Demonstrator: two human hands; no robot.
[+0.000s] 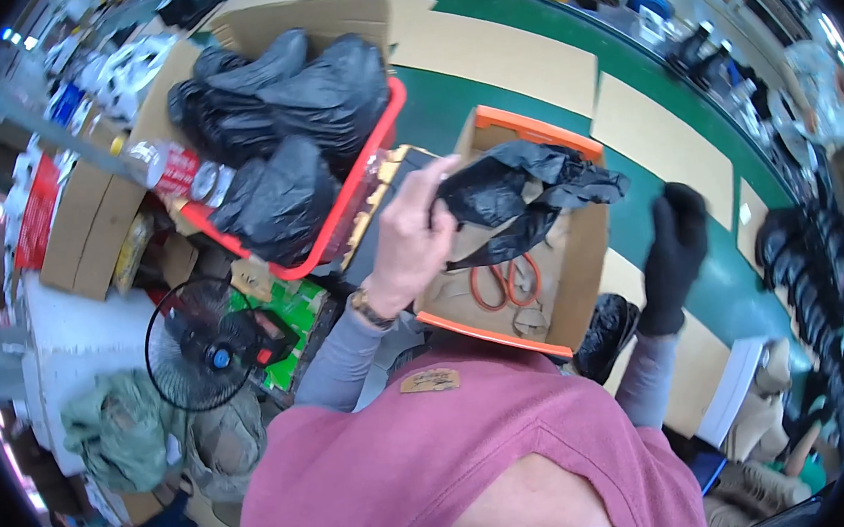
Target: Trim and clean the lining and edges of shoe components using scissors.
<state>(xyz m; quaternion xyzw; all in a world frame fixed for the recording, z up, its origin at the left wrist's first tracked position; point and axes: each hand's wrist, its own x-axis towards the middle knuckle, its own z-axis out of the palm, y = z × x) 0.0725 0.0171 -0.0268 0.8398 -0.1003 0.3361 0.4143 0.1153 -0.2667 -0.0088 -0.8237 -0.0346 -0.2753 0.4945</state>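
Observation:
My bare left hand (415,239) has its fingers closed at the left end of a crumpled black plastic bag (486,196). The bag spreads above an open cardboard box (584,274) with orange edges and partly covers it. Inside the box lie scissors with orange-red handles (489,288); their blades are not visible. To the right of the box, my right hand (675,251) wears a black glove. It is raised, apart from the bag, its fingers stretched upward and nothing visible in them.
A red crate (317,263) at the left holds several black-bagged bundles (280,191), with a plastic bottle (178,171) on its near side. A black fan (214,347) stands nearer me. Cardboard sheets (495,61) lie across the green work surface (521,19). Black items (809,270) line the far right.

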